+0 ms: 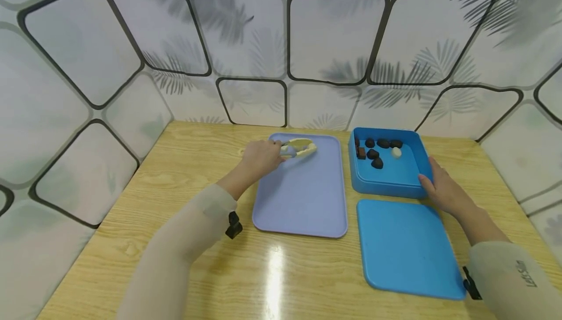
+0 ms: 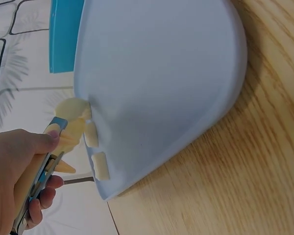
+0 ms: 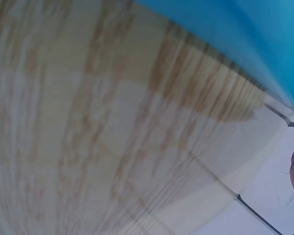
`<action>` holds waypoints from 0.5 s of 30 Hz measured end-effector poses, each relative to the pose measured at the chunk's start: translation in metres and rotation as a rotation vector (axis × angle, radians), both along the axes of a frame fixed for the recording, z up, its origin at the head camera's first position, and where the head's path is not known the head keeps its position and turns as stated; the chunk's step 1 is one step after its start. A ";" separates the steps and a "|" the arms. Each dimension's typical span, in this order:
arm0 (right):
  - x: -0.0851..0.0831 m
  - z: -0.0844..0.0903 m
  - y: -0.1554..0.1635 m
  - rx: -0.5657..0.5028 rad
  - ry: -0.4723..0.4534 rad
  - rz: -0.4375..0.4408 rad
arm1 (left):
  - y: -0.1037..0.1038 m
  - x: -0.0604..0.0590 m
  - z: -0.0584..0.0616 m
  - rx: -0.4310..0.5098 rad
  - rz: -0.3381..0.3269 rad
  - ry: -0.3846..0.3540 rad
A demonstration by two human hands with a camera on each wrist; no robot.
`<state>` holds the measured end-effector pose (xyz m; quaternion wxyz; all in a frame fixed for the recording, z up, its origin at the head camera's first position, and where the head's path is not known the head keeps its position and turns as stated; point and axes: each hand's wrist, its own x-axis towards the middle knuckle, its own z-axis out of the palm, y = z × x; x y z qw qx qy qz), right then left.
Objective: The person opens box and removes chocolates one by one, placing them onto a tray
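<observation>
Worktop (image 1: 184, 164): wood-grain, and it carries everything I see; patterned wall panels stand behind and to the sides.
Lid (image 1: 406, 249): flat blue lid on the near right of the worktop, just in front of the box, untouched.
Tray (image 1: 307, 193): lavender tray at the centre, bare save for the tongs at its far left corner.
Box (image 1: 386, 183): open blue box just right of the tray, holding dark pebble-like pieces, one brownish piece and one small white piece, all gathered toward its far side.
Right hand (image 1: 441, 190): I have it resting against the box's near right corner, fingers loosely curved along the wall, steadying rather than lifting, as far as I can tell.
Left hand (image 1: 259, 158): my fingers (image 2: 44, 142) are curled round the handle end of the tongs, thumb on top.
Tongs (image 1: 300, 147): cream-coloured, their tips lying on the tray's far edge; the wrist view shows pale toothed tips against the tray rim, holding nothing.
Step in hand: I judge I'm picking up the tongs, with no piece moved onto the tray yet.
Next move: it calls for carrying the tongs rightward over the box, opening the tips around one piece, and keeping the box held steady.
</observation>
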<state>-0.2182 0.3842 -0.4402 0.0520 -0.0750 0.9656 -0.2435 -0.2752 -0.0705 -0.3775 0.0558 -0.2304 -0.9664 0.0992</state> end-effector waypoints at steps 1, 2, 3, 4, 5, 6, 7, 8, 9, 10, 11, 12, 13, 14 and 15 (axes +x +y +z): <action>0.000 0.000 0.000 0.002 -0.001 -0.002 | 0.001 0.000 0.001 -0.005 0.004 -0.006; 0.000 0.000 0.000 0.000 -0.002 0.000 | 0.001 -0.001 0.001 -0.012 0.004 -0.008; 0.000 0.000 0.000 -0.001 -0.003 0.001 | 0.002 -0.001 0.001 -0.017 0.005 -0.009; 0.000 0.000 0.000 -0.001 -0.004 0.001 | 0.002 -0.001 0.001 -0.019 0.008 -0.009; 0.000 0.000 0.000 -0.001 -0.005 0.000 | 0.002 -0.002 0.001 -0.021 0.010 -0.007; 0.000 0.000 0.000 0.000 -0.006 0.001 | 0.002 -0.002 0.000 -0.021 0.010 -0.003; 0.000 0.000 0.000 -0.001 -0.006 0.001 | 0.002 -0.002 0.000 -0.019 0.013 -0.002; 0.000 0.000 0.000 -0.002 -0.008 0.001 | 0.001 -0.002 0.000 -0.018 0.015 -0.003; 0.000 0.000 0.000 -0.002 -0.010 0.001 | 0.001 -0.002 0.000 -0.015 0.018 -0.006; 0.000 0.000 0.000 -0.002 -0.010 0.000 | 0.001 -0.002 0.000 -0.015 0.022 -0.011; 0.000 0.000 0.000 -0.003 -0.011 0.000 | 0.001 -0.002 0.001 -0.014 0.025 -0.017; 0.000 0.000 0.001 -0.004 -0.013 0.001 | 0.000 -0.002 0.001 -0.009 0.029 -0.023; 0.000 0.000 0.000 -0.004 -0.013 0.001 | 0.000 -0.003 0.002 -0.007 0.035 -0.031; -0.001 0.000 0.001 -0.003 -0.013 0.001 | -0.001 -0.003 0.003 0.002 0.038 -0.036; -0.001 0.000 0.001 -0.002 -0.014 0.000 | -0.002 -0.003 0.004 0.012 0.042 -0.039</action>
